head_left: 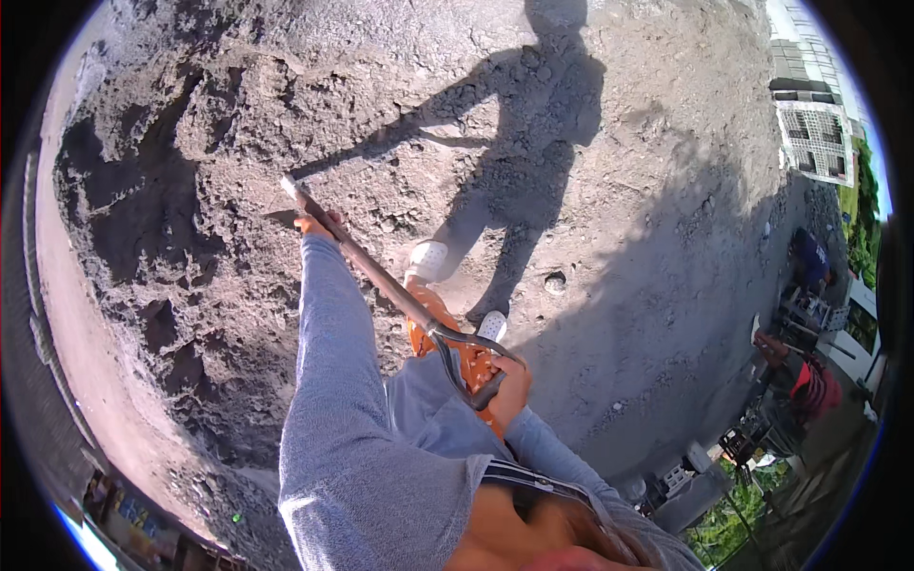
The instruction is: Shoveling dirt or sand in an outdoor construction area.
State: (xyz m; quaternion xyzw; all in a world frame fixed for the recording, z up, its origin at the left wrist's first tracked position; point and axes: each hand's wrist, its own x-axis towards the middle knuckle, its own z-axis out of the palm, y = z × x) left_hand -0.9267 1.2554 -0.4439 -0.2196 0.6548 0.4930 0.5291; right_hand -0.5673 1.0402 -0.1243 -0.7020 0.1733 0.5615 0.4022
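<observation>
Right hand [511, 385] clamped on shovel [381, 276] grip, left hand [319, 225] around its shaft.

The ground [619, 190] here is dry, grey, gravelly dirt, partly in shadow. A rough heap of lumpy soil [162, 247] lies on it at the left, and a small stone [555, 282] sits alone nearby.
</observation>
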